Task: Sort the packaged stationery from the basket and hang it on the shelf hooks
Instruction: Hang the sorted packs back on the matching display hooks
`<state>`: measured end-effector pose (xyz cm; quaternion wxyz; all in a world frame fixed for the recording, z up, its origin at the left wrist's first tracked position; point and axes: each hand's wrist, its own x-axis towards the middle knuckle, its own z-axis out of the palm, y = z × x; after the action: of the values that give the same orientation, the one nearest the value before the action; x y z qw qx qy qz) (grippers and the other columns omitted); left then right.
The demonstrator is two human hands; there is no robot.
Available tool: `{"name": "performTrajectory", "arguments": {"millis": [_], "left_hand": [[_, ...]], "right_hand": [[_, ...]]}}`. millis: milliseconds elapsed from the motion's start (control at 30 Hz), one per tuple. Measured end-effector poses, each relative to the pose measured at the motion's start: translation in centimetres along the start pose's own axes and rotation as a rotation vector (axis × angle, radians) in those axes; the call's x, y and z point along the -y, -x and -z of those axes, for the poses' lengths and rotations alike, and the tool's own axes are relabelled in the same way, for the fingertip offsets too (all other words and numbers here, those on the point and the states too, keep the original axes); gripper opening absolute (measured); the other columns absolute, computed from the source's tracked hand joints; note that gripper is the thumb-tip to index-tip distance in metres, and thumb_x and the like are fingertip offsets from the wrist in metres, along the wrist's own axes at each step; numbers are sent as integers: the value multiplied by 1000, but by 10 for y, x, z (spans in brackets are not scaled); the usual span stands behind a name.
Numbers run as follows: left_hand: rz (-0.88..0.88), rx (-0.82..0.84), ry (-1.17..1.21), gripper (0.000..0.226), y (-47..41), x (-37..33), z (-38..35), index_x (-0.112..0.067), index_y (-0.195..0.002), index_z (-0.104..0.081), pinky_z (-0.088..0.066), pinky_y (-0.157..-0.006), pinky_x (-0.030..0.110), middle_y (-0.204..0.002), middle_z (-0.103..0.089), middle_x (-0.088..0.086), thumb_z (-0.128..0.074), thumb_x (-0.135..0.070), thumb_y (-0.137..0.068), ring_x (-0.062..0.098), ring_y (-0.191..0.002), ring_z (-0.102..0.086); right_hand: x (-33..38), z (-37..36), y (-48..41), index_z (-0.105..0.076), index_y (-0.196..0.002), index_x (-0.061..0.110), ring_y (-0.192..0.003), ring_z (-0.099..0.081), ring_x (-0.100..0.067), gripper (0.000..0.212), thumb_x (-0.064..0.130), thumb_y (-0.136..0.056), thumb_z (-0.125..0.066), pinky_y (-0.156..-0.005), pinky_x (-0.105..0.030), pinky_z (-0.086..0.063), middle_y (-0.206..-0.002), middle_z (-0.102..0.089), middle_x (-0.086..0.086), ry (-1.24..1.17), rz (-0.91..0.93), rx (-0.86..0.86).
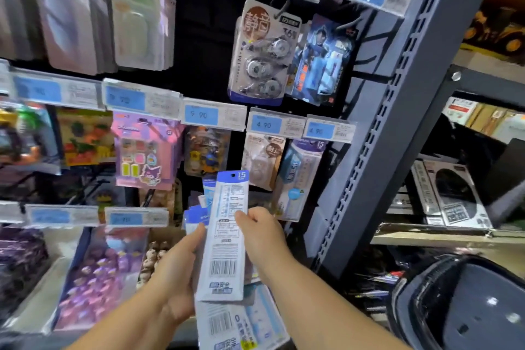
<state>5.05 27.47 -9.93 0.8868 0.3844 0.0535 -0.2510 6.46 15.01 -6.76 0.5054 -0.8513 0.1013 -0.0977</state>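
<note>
Head view: nearest the camera, at the lower right, a dark grey basket is seen beside the foot of the slotted shelf upright. A stack of blue-and-white packs is gripped in the left hand, with the thumb laid along the left edge and the fingers hidden behind. The front pack is held upright, barcode side toward the camera and hang hole at the top. It is pinched near its middle by the right hand, thumb on the face and fingers curled round the right edge. This pack is raised before the lower row of hooks, near the right edge of the display panel. Just beyond it to the right, a similar pack marked 15 is hung under a 4.90 price tag. Farther up, a correction tape card is hung on its hook.
</note>
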Motion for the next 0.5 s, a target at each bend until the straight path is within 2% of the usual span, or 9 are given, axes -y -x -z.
{"name": "performTrajectory", "arguments": {"millis": [67, 133, 200, 267, 333, 400, 433, 500], "left_hand": [[-1, -32, -38, 42, 8, -3, 3, -7, -118, -67, -55, -81, 48, -114, -69, 23, -42, -35, -100, 37, -90, -70], [-15, -19, -75, 37, 17, -9, 9, -6, -111, -71, -51, -90, 49, -111, -70, 22, -48, -31, -95, 35, -91, -70], [-41, -42, -107, 32, 25, -15, 20, -9, -95, -78, -53, -85, 45, -103, -73, 19, -55, -29, -86, 32, -84, -72], [-54, -74, -127, 31, 31, -20, 33, -11, -87, -80, -57, -74, 41, -98, -74, 17, -54, -27, -89, 29, -78, -73], [-65, -127, -139, 29, 35, -23, 45, -11, -101, -75, -59, -71, 41, -100, -74, 16, -50, -25, -97, 29, -80, -72], [-78, -181, -153, 25, 38, -24, 56, -11, -108, -69, -60, -67, 40, -98, -74, 15, -48, -23, -100, 28, -79, -72], [-79, -189, -157, 23, 38, -23, 61, -11, -106, -68, -60, -66, 39, -96, -74, 14, -48, -22, -100, 28, -78, -72], [-90, -181, -161, 20, 42, -22, 66, -12, -106, -68, -59, -75, 42, -96, -75, 14, -50, -19, -98, 28, -80, -71]], "right_hand": [[-1, -9, -2, -51, -72, 10, -89, -63, -34, 30, 31, -93, -54, -77, -40, -49, -90, -67, -16, -50, -24, 23], [0, -21, -3, -54, -82, 2, -93, -63, -40, 30, 30, -93, -52, -81, -47, -51, -95, -66, -22, -103, -43, 38], [4, -36, -1, -50, -80, 6, -87, -62, -38, 26, 29, -94, -50, -73, -43, -49, -89, -63, -20, -130, -42, 63], [7, -49, 3, -46, -75, 13, -80, -57, -29, 25, 28, -95, -49, -68, -36, -42, -82, -57, -13, -129, -45, 72], [6, -61, 7, -49, -78, 10, -79, -57, -25, 22, 25, -94, -49, -69, -35, -44, -83, -59, -8, -112, -34, 77], [7, -71, 13, -54, -90, 16, -84, -63, -23, 7, 20, -93, -50, -75, -40, -52, -89, -65, -2, -110, -15, 66], [7, -74, 15, -50, -99, 23, -84, -63, -23, 9, 17, -92, -51, -76, -40, -53, -89, -65, 0, -103, -8, 42], [7, -76, 20, -35, -109, 37, -77, -60, -23, 33, 13, -92, -51, -68, -35, -49, -85, -60, 1, -46, 24, 18]]}}
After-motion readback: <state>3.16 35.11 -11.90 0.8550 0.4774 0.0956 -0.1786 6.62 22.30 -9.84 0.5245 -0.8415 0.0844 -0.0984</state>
